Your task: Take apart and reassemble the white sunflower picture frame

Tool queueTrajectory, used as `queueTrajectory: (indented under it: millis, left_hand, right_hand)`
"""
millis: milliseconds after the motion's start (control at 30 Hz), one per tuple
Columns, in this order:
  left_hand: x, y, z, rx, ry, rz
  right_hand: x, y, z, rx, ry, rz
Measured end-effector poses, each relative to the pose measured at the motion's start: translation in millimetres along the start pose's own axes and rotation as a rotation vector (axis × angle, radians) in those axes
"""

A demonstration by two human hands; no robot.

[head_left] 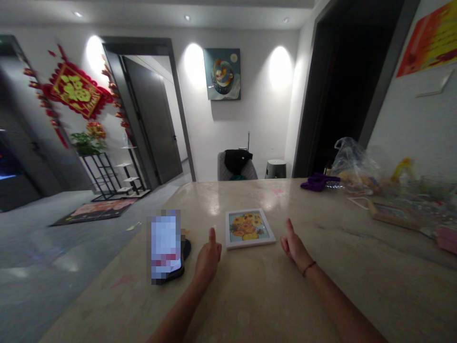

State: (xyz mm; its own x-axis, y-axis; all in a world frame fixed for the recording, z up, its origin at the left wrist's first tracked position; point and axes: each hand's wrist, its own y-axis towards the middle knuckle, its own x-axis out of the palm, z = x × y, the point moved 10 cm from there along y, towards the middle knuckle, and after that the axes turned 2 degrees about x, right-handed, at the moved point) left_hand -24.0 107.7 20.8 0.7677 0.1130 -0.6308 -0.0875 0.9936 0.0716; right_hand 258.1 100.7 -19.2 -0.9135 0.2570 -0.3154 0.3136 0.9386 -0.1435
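A white-framed sunflower picture (249,227) lies flat on the pale stone table (246,290). My left hand (209,257) is just left of the frame, apart from it, its thumb raised and its fingers curled in. To the right of the frame, my right hand (295,247) also has its thumb up with the other fingers folded; a thin dark band circles that wrist. Neither hand touches the frame, and nothing shows in either one. A phone with a blurred screen (166,245) leans on a dark stand left of my left hand.
Purple cloth (317,182), a clear plastic bag (353,162), a wooden frame (391,213) and a pink box (447,238) sit along the table's right side. Beyond the far edge stands a grey chair (223,166) with black cloth over it.
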Motion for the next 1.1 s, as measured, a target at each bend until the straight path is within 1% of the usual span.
queueTrajectory:
  millis: [67,100,133,200,267,300,367,433,533,600,667,800,833,900,967,1033,1100]
  left_hand:
    - [-8.0,-0.3,6.0,0.056,0.049,0.067]
    - [-10.1,-0.7,6.7,0.064,0.088,0.094]
    - [-9.5,-0.9,5.8,0.061,0.135,0.101]
    - [-1.8,-1.0,3.2,0.058,0.230,0.071]
    - [7.8,-1.3,4.6,0.102,0.294,0.032]
    - [10.7,-1.6,6.0,0.130,0.307,0.024]
    - [11.2,-1.5,6.0,0.143,0.301,0.027]
    - [7.6,-0.8,1.5,0.098,0.274,0.029]
    - [1.8,-0.2,-6.7,0.005,0.273,0.025]
    - [1.3,0.4,-9.0,-0.014,0.271,0.012]
    - [3.8,1.4,-8.9,0.003,0.224,-0.006]
    - [10.3,3.1,-9.7,0.030,0.121,-0.043]
    - [11.5,3.2,-9.4,0.035,0.111,-0.049]
    - [14.4,2.4,-7.6,0.045,0.098,-0.070]
    - [15.7,0.3,-3.2,0.065,0.109,-0.075]
    - [13.5,-4.0,8.4,0.142,0.156,-0.039]
    - [12.6,-11.7,24.8,0.258,0.214,-0.001]
  right_hand:
    - [-14.3,-1.8,-10.0,-0.117,-0.169,0.170]
    - [-16.0,-3.7,-14.7,-0.165,-0.260,0.220]
    - [-14.1,-5.5,-19.0,-0.211,-0.345,0.244]
    - [-3.0,-8.5,-27.1,-0.309,-0.476,0.240]
    - [6.8,-10.0,-31.9,-0.386,-0.530,0.228]
    - [8.5,-9.4,-31.8,-0.396,-0.514,0.227]
    - [6.6,-5.8,-26.6,-0.366,-0.400,0.221]
    - [3.0,-1.4,-17.9,-0.303,-0.214,0.196]
    - [7.3,3.8,1.4,-0.124,0.101,0.093]
    - [13.6,2.1,8.8,-0.026,0.227,0.034]
    - [19.8,-2.2,8.6,0.017,0.298,-0.027]
    - [36.3,-12.3,0.0,0.051,0.466,-0.239]
    - [37.9,-13.9,-1.4,0.060,0.499,-0.271]
    - [37.4,-15.2,-2.4,0.080,0.561,-0.288]
    - [35.2,-15.9,-4.0,0.091,0.615,-0.278]
    - [33.0,-17.7,-9.1,0.077,0.653,-0.262]
    - [29.8,-20.5,-16.6,0.045,0.684,-0.236]
